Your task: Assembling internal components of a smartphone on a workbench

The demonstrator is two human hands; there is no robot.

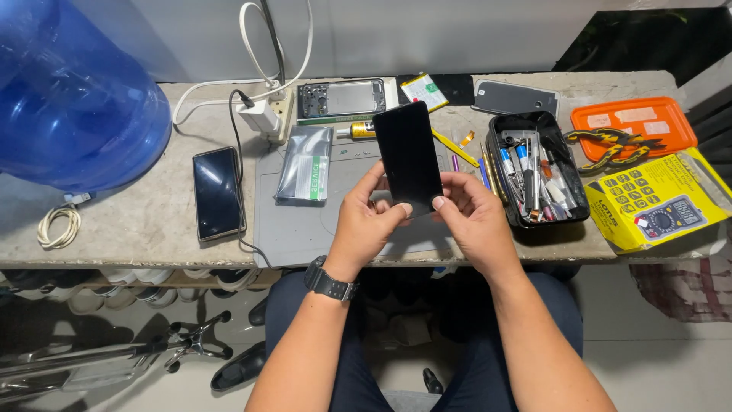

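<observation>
I hold a black phone [408,152] upright in both hands above a grey work mat [297,225], its dark screen facing me. My left hand [366,225] grips the phone's lower left edge, thumb on the glass. My right hand [476,221] grips the lower right edge, thumb also on the glass. A black watch sits on my left wrist.
A second dark phone [217,192] lies charging at the left, beside a silver foil pouch [305,164]. A black tool tray [537,168], an orange tray [633,122] and a yellow meter box [659,202] sit right. An opened phone frame [341,99], a glue tube [354,130] and a blue water jug [69,99] stand behind.
</observation>
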